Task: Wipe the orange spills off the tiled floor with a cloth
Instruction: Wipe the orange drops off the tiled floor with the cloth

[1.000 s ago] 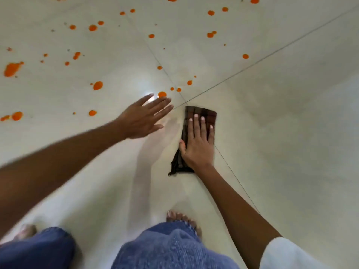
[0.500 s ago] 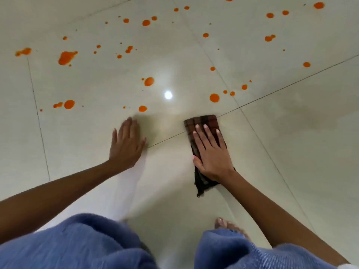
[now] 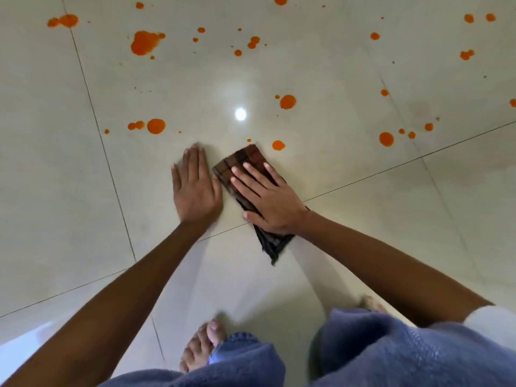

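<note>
A folded dark brown checked cloth (image 3: 245, 160) lies on the pale glossy tiled floor (image 3: 363, 233). My right hand (image 3: 265, 196) presses flat on it, fingers spread and pointing up-left. My left hand (image 3: 194, 185) rests flat on the bare tile just left of the cloth, fingers together, holding nothing. Orange spills dot the floor beyond: a small drop (image 3: 278, 145) sits just past the cloth's far corner, a round one (image 3: 287, 101) lies farther off, another (image 3: 156, 126) is to the left, and a large blotch (image 3: 144, 42) is far left.
More orange drops (image 3: 386, 139) are scattered to the right and along the top of the view. Dark grout lines (image 3: 391, 169) cross the floor. My bare feet (image 3: 201, 344) and blue-jeaned knees (image 3: 391, 350) fill the bottom. A ceiling light reflects as a glare spot (image 3: 240, 113).
My right hand has slid the cloth forward and left across the grout line toward the nearest drops. My left hand now lies flat close beside the cloth.
</note>
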